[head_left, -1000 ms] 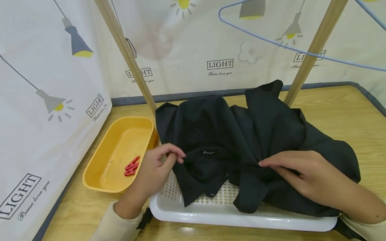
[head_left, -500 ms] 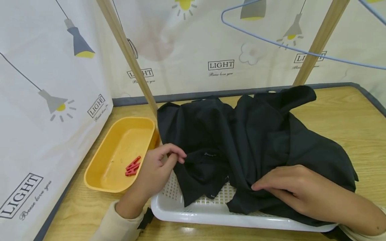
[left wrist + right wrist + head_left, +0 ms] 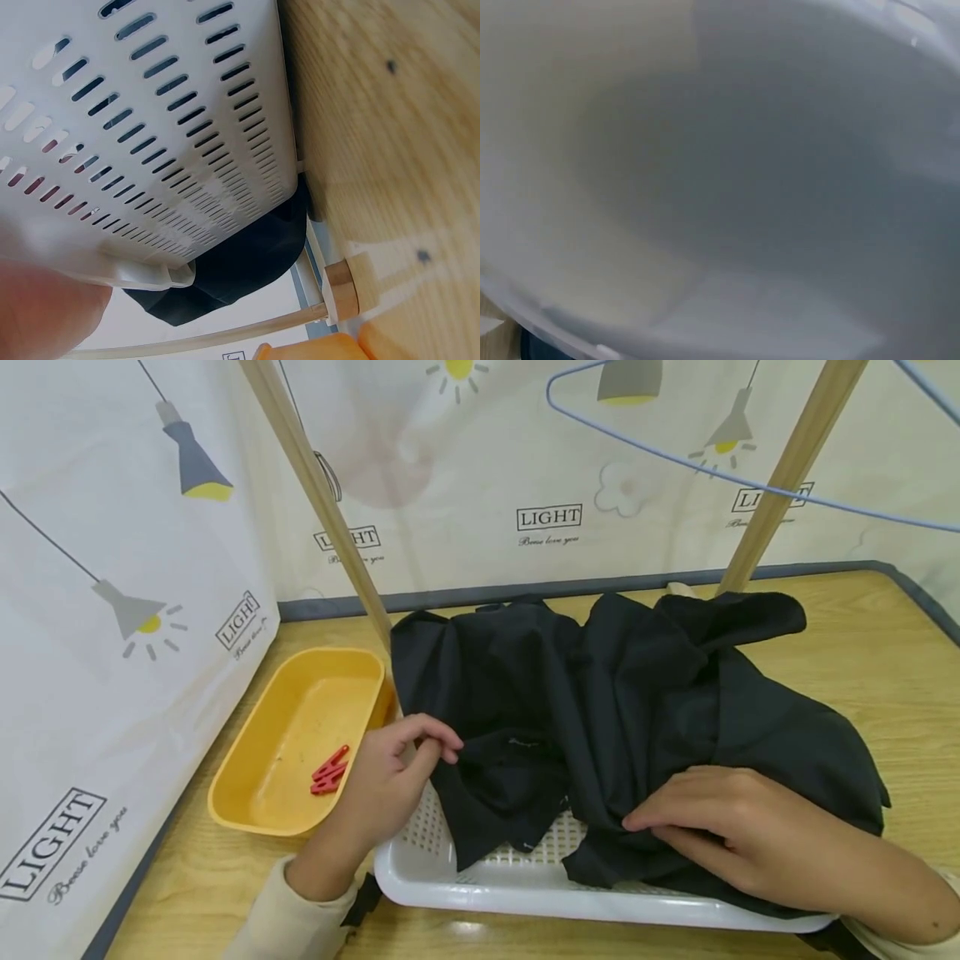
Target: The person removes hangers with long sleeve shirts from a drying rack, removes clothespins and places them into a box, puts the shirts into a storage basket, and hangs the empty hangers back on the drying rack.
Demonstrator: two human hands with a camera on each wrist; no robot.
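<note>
A crumpled black garment (image 3: 510, 668) with small white lettering is heaped over a white perforated basket (image 3: 525, 897). At the garment's left edge, my left hand (image 3: 393, 768) pinches the fabric between thumb and forefinger. My right hand (image 3: 738, 827) lies over the front right part and pinches a fold of it. In the left wrist view, the slotted basket wall (image 3: 187, 112) fills the upper left, and dark fabric (image 3: 247, 262) hangs past its rim. Only a blurred pale grey surface shows in the right wrist view.
Left of the basket stands a yellow tub (image 3: 300, 727) with red clothespins (image 3: 328, 772) in it. Two wooden poles (image 3: 318, 493) rise behind. A blue wire hanger (image 3: 675, 460) hangs at upper right. A printed cloth backdrop (image 3: 480, 485) encloses the wooden table (image 3: 862, 635).
My right hand has come nearer and slightly left, still pinching fabric. The garment's upper right flap has dropped over to the right. My left hand has stayed in place.
</note>
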